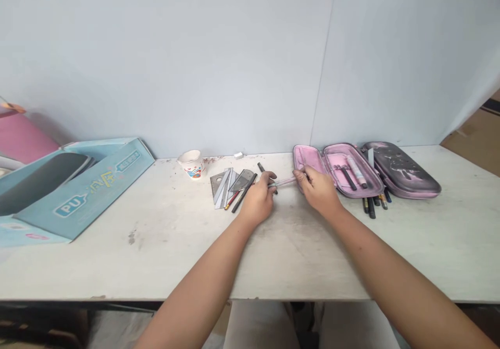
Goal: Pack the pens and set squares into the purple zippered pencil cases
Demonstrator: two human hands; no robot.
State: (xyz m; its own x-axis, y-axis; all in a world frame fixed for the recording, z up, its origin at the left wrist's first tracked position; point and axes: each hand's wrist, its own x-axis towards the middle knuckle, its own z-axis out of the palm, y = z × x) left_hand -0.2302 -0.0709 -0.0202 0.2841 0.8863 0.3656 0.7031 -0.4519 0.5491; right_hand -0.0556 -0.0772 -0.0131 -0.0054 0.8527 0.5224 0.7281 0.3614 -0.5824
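Observation:
My left hand (258,200) and my right hand (317,188) are both closed on the two ends of a thin pink pen (285,182), held level just above the white table (156,250). Right of my right hand lies an open pink pencil case (339,169) with a few pens inside. Beside my left hand lie clear rulers and set squares (228,183) with a red pencil and a black pen (244,193) on them.
A paper cup (191,163) and a small eraser (238,155) sit near the wall. A dark closed pencil case (402,169) lies at the right, with several pens (375,203) in front. A blue cardboard box (70,187) fills the left side.

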